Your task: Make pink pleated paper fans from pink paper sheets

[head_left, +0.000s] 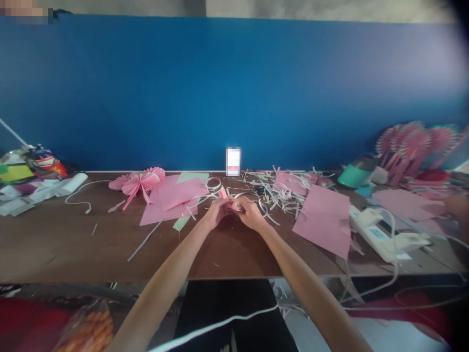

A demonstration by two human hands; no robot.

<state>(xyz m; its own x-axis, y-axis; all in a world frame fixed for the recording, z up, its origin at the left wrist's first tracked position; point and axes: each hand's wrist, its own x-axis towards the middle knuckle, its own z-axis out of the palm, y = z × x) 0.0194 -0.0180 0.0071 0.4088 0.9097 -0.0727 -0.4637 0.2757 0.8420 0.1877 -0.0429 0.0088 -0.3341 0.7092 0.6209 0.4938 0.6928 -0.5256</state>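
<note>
Close together over the middle of the table, my left hand (pixel 219 212) and my right hand (pixel 249 211) have their fingers closed on a small piece of folded pink paper (pixel 223 192). One end of it sticks up past my left fingers; the rest is hidden by the hands. Pink paper sheets (pixel 185 194) lie to the left of my hands, with a pale green scrap (pixel 181 223) nearby. On the right are a heap of thin white paper strips (pixel 289 199) and a large pink sheet (pixel 322 217).
Pleated pink paper fans (pixel 142 183) lie at left, and more fans on handles (pixel 412 142) stand at far right. A white power strip (pixel 377 234) with cables sits at right, near a green container (pixel 354 173). Behind the table rises a blue panel (pixel 220 93).
</note>
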